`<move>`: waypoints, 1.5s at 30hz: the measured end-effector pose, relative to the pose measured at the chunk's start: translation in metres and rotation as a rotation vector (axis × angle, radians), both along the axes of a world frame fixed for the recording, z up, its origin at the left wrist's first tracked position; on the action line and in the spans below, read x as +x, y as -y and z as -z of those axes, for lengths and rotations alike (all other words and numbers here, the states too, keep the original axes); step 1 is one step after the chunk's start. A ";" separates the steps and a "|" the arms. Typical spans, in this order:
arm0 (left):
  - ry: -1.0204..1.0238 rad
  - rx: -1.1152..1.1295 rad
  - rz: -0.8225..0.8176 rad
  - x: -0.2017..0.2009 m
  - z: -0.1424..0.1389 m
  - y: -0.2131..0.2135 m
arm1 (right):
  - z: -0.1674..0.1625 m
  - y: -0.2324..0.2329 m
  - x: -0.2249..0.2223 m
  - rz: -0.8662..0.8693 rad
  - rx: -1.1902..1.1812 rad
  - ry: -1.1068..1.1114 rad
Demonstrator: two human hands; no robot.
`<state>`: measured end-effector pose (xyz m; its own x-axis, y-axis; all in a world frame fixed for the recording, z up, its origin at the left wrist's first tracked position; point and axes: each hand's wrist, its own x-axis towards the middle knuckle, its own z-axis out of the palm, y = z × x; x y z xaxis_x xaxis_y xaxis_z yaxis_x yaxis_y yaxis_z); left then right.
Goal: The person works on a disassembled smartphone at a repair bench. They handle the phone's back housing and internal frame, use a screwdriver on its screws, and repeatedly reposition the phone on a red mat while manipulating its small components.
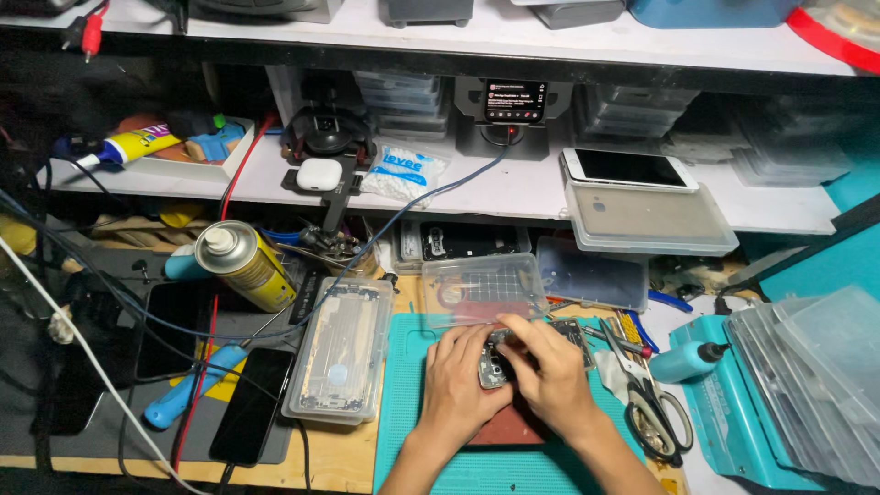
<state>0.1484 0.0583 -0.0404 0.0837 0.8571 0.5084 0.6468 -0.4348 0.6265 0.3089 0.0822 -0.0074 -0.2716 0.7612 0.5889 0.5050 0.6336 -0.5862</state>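
You are working at a cluttered wooden surface [339, 454] under two white shelves [513, 197], over a teal rubber mat [412, 440]. Your left hand [463, 380] and right hand [550, 367] are pressing together, both clamping a small dark phone part [495, 365] between them, near the mat's far edge.

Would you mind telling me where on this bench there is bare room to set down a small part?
Bare teal mat shows between the clear tray and the left hand, and along the near edge below both wrists. Right of the right hand, scissors and a teal bottle crowd it; the phones and spray can fill the left.
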 end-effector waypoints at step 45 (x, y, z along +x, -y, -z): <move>0.067 -0.002 0.057 -0.004 -0.012 0.002 | -0.031 0.000 0.005 -0.030 -0.074 0.066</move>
